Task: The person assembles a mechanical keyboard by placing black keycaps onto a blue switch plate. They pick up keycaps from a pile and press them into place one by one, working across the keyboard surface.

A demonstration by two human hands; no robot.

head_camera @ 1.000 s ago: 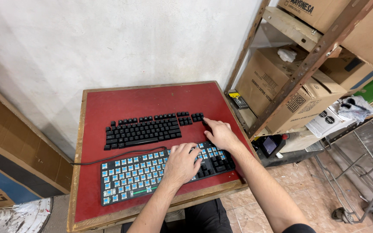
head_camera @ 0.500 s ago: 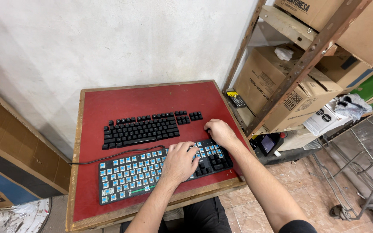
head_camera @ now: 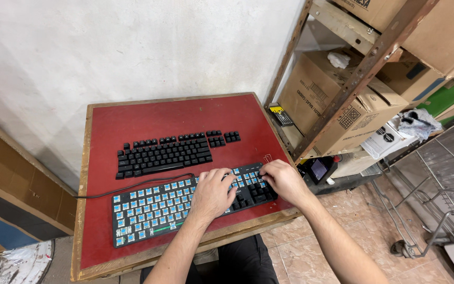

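Note:
A keyboard (head_camera: 148, 210) lies near the front of the red table (head_camera: 148, 118). Its left and middle show bare blue switches, and its right end carries black keycaps. Behind it, loose black keycaps (head_camera: 164, 152) are laid out in rows in a keyboard pattern. My left hand (head_camera: 214, 193) rests palm down on the keyboard's middle right with its fingers spread over the keys. My right hand (head_camera: 285, 180) is at the keyboard's right end, its curled fingertips pressing on a black keycap there. The fingers hide what is under them.
A black cable (head_camera: 132, 188) runs from the keyboard off the table's left edge. A thin wire tool (head_camera: 267, 156) lies by the right edge. A rusty shelf post (head_camera: 353, 84) and cardboard boxes (head_camera: 332, 100) stand close on the right. A white wall is behind.
My right hand has come back from the loose keycap rows down to the keyboard's right end. The left hand has stayed on the keyboard.

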